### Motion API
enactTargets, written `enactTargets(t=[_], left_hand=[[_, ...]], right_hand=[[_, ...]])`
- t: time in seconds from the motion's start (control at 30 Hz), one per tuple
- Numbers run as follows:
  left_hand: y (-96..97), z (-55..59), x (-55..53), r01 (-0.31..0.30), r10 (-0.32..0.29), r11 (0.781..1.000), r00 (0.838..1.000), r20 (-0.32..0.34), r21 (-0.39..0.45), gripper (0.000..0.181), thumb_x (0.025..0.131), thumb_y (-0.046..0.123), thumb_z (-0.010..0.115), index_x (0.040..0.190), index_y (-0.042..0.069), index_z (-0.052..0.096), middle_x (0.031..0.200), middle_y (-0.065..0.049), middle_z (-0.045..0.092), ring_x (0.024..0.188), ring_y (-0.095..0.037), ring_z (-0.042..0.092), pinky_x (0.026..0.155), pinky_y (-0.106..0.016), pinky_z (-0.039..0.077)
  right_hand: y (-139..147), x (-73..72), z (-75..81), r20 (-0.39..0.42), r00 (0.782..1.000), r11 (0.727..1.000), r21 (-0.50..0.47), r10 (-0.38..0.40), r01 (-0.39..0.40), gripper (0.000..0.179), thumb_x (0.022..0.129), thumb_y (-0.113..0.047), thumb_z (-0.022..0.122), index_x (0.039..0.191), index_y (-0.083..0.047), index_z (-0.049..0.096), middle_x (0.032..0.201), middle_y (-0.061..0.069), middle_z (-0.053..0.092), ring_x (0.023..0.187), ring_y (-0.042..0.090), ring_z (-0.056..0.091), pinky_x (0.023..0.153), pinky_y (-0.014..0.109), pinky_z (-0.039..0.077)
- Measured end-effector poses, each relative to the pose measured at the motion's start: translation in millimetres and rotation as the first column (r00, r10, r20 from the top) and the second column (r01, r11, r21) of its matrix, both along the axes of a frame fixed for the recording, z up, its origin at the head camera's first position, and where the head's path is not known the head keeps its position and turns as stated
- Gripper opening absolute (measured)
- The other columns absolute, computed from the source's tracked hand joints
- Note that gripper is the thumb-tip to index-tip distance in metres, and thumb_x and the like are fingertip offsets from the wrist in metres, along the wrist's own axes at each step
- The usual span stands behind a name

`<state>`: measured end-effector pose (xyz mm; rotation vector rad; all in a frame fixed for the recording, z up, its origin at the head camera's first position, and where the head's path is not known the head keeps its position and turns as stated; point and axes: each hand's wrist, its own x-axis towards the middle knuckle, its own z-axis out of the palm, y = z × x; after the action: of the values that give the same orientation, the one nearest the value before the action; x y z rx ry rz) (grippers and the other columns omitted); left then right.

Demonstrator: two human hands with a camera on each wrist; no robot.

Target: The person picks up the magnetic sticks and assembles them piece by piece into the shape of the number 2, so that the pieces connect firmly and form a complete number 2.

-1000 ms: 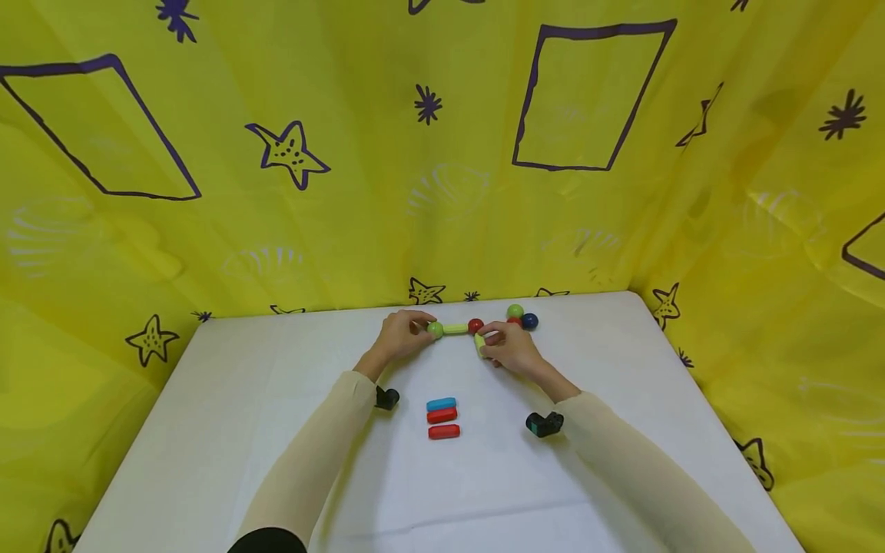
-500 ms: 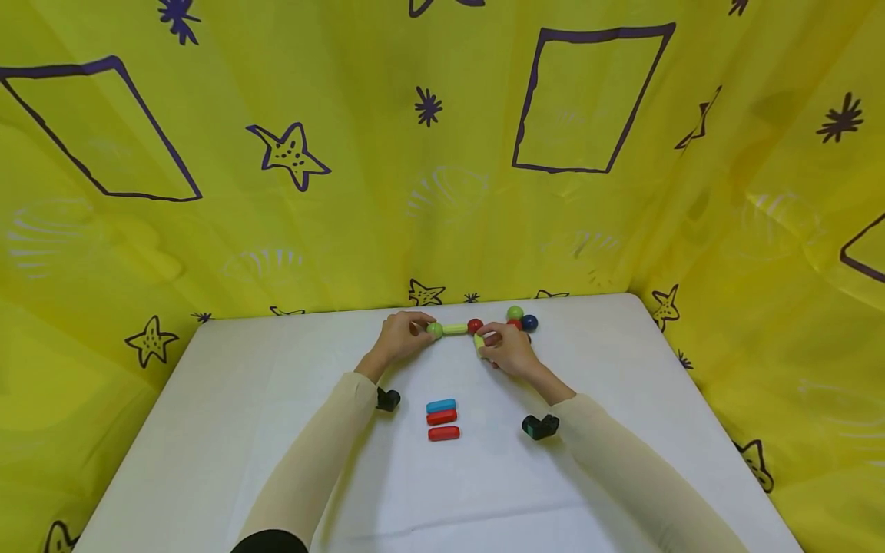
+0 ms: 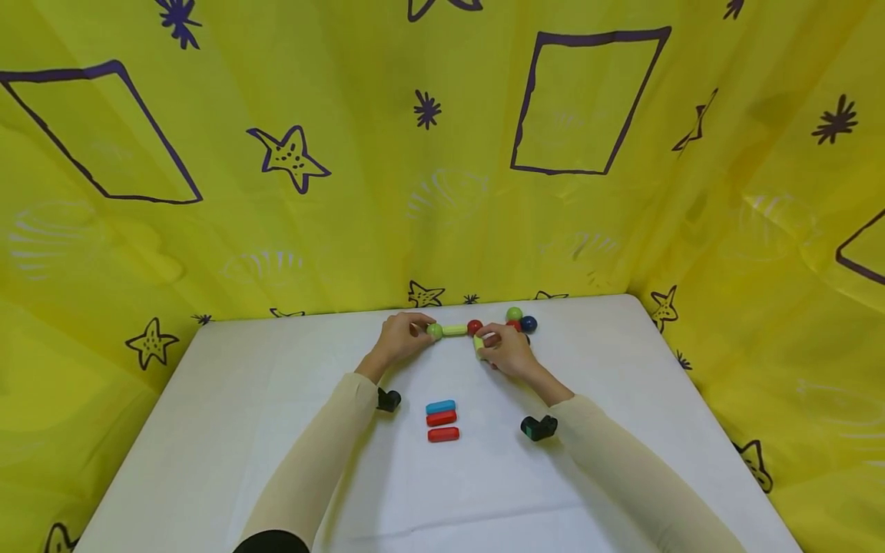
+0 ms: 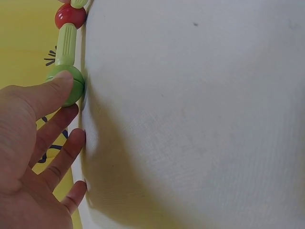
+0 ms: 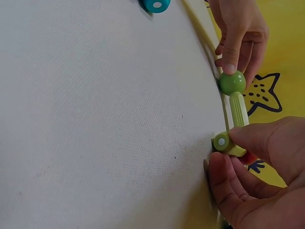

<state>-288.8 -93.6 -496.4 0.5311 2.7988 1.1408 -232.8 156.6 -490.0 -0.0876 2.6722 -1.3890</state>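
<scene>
At the far side of the white table, my left hand (image 3: 402, 335) pinches a green ball (image 4: 70, 93) between thumb and fingers. A light green ribbed rod (image 3: 455, 330) joins this ball to a red ball (image 3: 475, 328) on its right. My right hand (image 3: 510, 351) pinches a second light green rod (image 5: 223, 142) between thumb and fingertips. That rod stands at the near side of the red ball, angled toward me, and its free end shows a pale round tip in the right wrist view. There the red ball is mostly hidden behind rod and fingers.
Nearer me lie a blue rod (image 3: 440, 406) and two red rods (image 3: 443, 435), side by side. Just past my right hand sit a green ball (image 3: 515, 314), a dark blue ball (image 3: 528, 324) and a partly hidden red ball (image 3: 513, 326). A yellow patterned curtain (image 3: 373, 230) hangs behind the table.
My right wrist has shifted slightly left, while both hands keep their grips on the ball and the rod. The joined pieces stay in nearly the same place.
</scene>
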Motion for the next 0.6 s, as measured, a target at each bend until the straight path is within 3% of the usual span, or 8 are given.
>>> enactTargets(t=[0.33,0.5,0.6], left_hand=[[-1.0,3.0,1.6,0.005,-0.005,1.000,1.000,0.005,-0.001,0.029,0.090,0.018,0.080,0.118,0.012,0.077,0.106,-0.004,0.076,0.088,-0.019,0.060,0.082,-0.036,0.046],[-1.6,0.6,0.0,0.001,-0.001,1.000,1.000,0.007,0.005,0.028,0.090,0.019,0.080,0.118,0.013,0.078,0.105,-0.003,0.076,0.086,-0.017,0.060,0.080,-0.033,0.047],[-1.7,0.0,0.0,0.000,0.000,1.000,1.000,0.010,0.013,0.028,0.090,0.019,0.080,0.118,0.013,0.078,0.104,-0.002,0.076,0.085,-0.017,0.059,0.079,-0.033,0.046]], right_hand=[[7.7,2.7,14.0,0.001,0.994,0.992,0.058,0.110,-0.110,0.036,0.093,-0.011,0.075,0.127,-0.006,0.066,0.114,0.018,0.071,0.086,0.024,0.069,0.064,0.030,0.056],[17.5,4.4,28.3,-0.029,0.982,0.976,0.124,0.184,-0.179,0.042,0.094,-0.015,0.075,0.133,-0.008,0.064,0.123,0.020,0.068,0.105,0.033,0.067,0.079,0.040,0.058],[25.0,6.5,36.6,-0.045,0.971,0.963,0.146,0.233,-0.224,0.045,0.094,-0.016,0.074,0.137,-0.008,0.061,0.127,0.021,0.066,0.108,0.036,0.067,0.087,0.046,0.056]])
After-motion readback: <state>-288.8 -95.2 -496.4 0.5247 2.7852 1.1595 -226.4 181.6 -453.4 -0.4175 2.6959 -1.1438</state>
